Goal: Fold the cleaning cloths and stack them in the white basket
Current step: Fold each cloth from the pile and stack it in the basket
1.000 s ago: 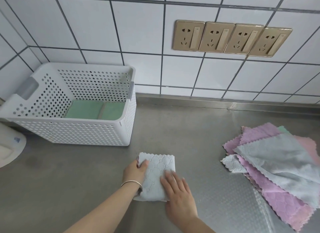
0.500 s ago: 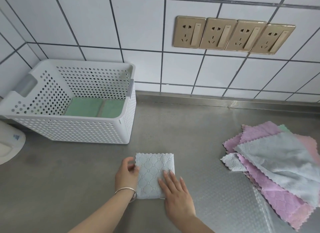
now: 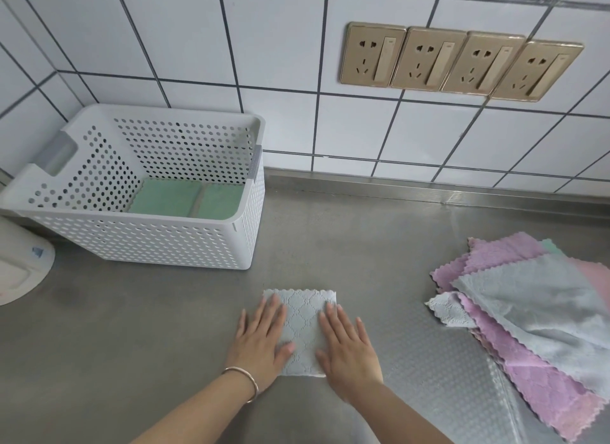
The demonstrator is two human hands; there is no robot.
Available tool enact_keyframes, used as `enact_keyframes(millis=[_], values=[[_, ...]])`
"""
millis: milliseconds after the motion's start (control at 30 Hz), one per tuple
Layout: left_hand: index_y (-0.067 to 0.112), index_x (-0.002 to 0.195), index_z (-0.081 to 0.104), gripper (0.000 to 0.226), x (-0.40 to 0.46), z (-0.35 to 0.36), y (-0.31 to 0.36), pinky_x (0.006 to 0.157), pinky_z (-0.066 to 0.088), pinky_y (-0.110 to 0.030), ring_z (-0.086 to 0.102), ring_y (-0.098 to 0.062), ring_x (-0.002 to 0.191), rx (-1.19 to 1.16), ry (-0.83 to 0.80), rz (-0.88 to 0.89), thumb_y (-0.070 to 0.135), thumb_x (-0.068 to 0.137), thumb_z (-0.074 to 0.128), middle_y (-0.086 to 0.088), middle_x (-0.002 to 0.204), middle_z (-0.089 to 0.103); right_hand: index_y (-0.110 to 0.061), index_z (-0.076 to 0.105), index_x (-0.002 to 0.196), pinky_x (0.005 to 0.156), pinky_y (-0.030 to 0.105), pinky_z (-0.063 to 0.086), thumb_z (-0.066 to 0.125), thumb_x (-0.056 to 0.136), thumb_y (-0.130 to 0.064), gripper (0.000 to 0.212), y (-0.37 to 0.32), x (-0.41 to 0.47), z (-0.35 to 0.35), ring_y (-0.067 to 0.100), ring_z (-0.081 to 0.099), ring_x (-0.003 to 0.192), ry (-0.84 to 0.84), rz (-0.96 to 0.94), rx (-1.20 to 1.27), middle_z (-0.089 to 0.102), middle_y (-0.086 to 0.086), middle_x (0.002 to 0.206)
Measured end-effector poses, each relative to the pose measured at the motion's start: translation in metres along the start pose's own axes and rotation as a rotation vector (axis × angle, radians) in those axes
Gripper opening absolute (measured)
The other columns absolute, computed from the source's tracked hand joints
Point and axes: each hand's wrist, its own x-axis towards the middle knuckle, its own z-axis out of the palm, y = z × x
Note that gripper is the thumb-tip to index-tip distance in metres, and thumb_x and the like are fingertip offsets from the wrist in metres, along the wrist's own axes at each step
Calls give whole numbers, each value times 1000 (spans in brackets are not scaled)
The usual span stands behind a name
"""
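**Cleaning cloth, pale blue, folded — pressing stage**

Cleaning cloth [image 3: 302,331]: folded to a small rectangle, lying flat on the steel worktop [image 3: 379,245] near its front edge, about midway along. Scalloped edge faces the back wall.

Hands: left hand [image 3: 260,339] flat on the cloth's left margin, right hand [image 3: 346,341] flat on its right margin; fingers straight, palms down, the two apart with a bare strip of cloth between them. Neither grips anything.

White basket [image 3: 138,242]: back-left of the worktop, well apart from the cloth; green folded cloths [image 3: 185,199] lie side by side on its floor.

Unfolded pile [image 3: 534,311]: pink, purple and grey cloths fanned at the right edge.

Handling note (judgement): press outward from the centre so the layers lie square and the fold creases hold. Lift by pinching both short sides together so it does not spring open, then lay it level on the green cloths.
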Motion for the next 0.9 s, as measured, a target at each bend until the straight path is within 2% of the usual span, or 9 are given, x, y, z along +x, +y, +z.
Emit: enact_keyframes(millis=[100,233,333,433,500,600,700,800,900], values=[[22,141,32,68,3,8,-7,109,1,-42,9,-25,140,93,-80,-22,63,89,15,-2,156,10,-9,48,133,110,42,12,35,80,-45,65,-1,1,5,23,50,126,-41,-5,12,51,7,138],[24,129,47,67,2,1,-2,103,31,-44,40,-25,122,44,28,-74,67,80,33,-6,137,48,-15,64,120,95,37,49,38,76,-44,59,-4,5,-10,21,59,116,-39,41,103,57,1,132],[16,105,62,50,-6,-10,9,86,47,-37,53,-30,100,-264,226,-362,46,65,70,-10,112,57,-20,45,134,93,22,43,49,85,-19,49,-5,5,-25,15,47,120,26,233,394,43,-6,136],[20,102,64,40,-12,-24,21,97,34,-31,43,-28,110,-361,76,-686,46,72,69,-6,117,48,-16,43,132,81,21,40,52,85,-14,48,-5,3,-30,14,51,112,-14,546,762,47,-2,129],[25,103,63,36,-11,-27,28,97,34,-28,42,-24,113,-379,-38,-728,49,77,61,-3,118,47,-15,47,126,75,23,40,53,85,-17,42,-7,5,-31,16,55,101,-93,672,905,55,0,115],[24,65,56,17,-11,-35,38,71,40,-26,48,-24,77,-617,-33,-784,34,78,60,-3,78,52,-9,56,89,62,24,38,51,83,-21,15,-12,1,-35,15,49,69,-219,736,991,52,0,79],[15,84,54,13,-15,-46,49,61,38,-26,49,-19,68,-975,5,-899,26,80,61,1,74,52,-2,60,94,80,34,52,50,85,-21,24,-10,-7,-38,26,61,85,-280,754,1160,63,12,88],[9,104,59,30,-18,-70,62,73,40,-24,56,-21,84,-1315,-56,-925,30,84,61,-4,95,60,-9,54,99,81,37,45,47,93,-28,22,-9,-16,-51,23,57,88,-125,680,1178,59,7,94],[16,80,59,36,-22,-106,65,71,41,-28,52,-21,80,-1201,-92,-747,50,81,47,-5,87,57,-8,52,89,65,31,40,49,94,-29,21,-23,-20,-85,17,52,74,121,552,1182,56,7,85]])
